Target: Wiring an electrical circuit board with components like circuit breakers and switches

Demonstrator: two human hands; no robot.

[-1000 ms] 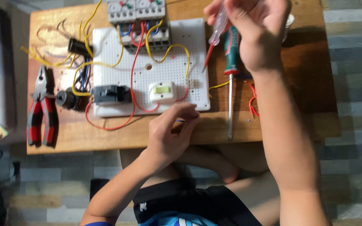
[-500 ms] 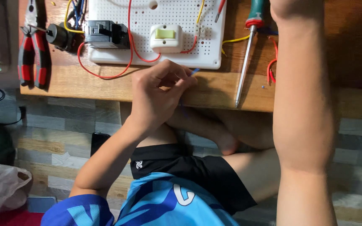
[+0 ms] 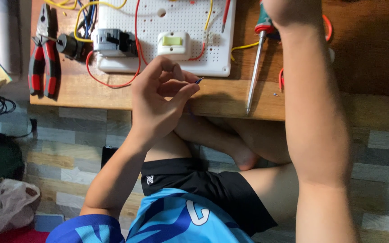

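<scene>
Low wooden surface point(image 3: 113, 96) sat over a grey and tan plank-pattern floor, with the person cross-legged at its near edge. Left hand point(image 3: 158, 101) was raised just above the surface's near edge, its grip pinched together on a small thin blue-tipped piece point(image 3: 199, 80), likely a wire end or small screw; too small to tell. Right hand point(image 3: 289, 9) was mostly cut off at the far edge of the view, resting over the green and red handle of a long screwdriver point(image 3: 255, 67) whose steel shaft pointed toward the near edge; whether that grip was closed on it I cannot tell.

Progress, judged: wiring looked partly done. White perforated plastic board point(image 3: 194, 27) already carried a white rocker switch with a pale green key point(image 3: 173, 44) and a dark grey boxy module point(image 3: 113, 42), with thin red and yellow wires point(image 3: 113, 83) looped between them. The pinched piece was not yet fitted anywhere, so some connecting seemingly remained.

Red and black handled pliers point(image 3: 43, 58) lay at the left on the surface, metal jaws pointing far. A small black cylindrical part point(image 3: 68, 45) sat just beside them. A tiny metal bit point(image 3: 275, 94) lay loose right of the screwdriver shaft. Wood looked smooth and worn; board matte and rigid.
</scene>
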